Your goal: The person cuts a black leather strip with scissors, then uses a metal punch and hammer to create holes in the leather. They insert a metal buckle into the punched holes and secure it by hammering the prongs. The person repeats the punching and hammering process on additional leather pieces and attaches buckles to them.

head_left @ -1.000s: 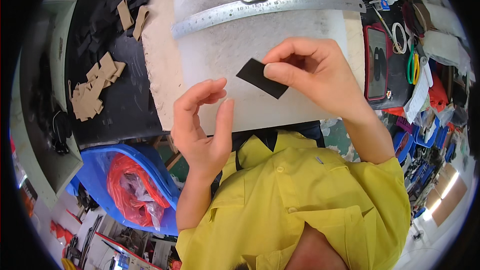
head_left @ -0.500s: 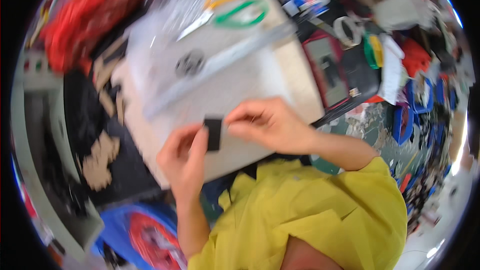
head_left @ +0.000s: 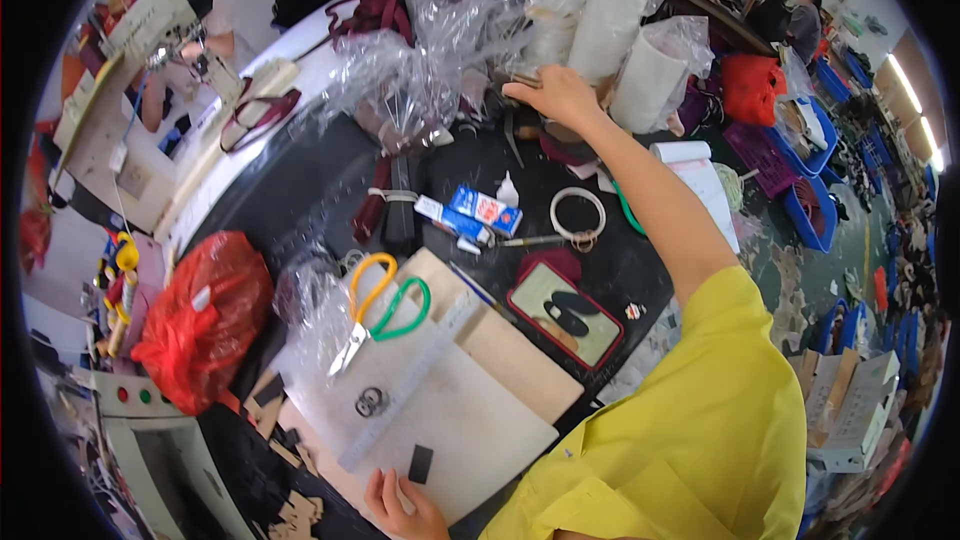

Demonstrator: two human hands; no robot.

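Note:
Low in the view, my left hand (head_left: pixel 405 508) is open, fingers apart, at the near edge of a pale board (head_left: pixel 500 430). Just beyond its fingertips lies a small black rectangular piece (head_left: pixel 421 464). My right arm stretches far across the black table, and my right hand (head_left: pixel 560 98) is closed beside wrapped white rolls (head_left: pixel 606 25). A thin brownish thing shows at its fingertips, too small to name. Scissors (head_left: pixel 385 305) with one orange and one green handle, a clear ruler (head_left: pixel 410 380) and dark rings (head_left: pixel 371 402) lie on the board.
Right of the board lies a flat red-rimmed rectangle (head_left: pixel 565 316). Farther back are a tape roll (head_left: pixel 577 217) and blue-and-white boxes (head_left: pixel 485 208). A red plastic bag (head_left: pixel 205 320) sits at left. People are visible at the far left and far right.
The black piece, at my hands before, now lies on the board. My right hand has moved far forward to the rolls; my left has lowered. The view has tilted up.

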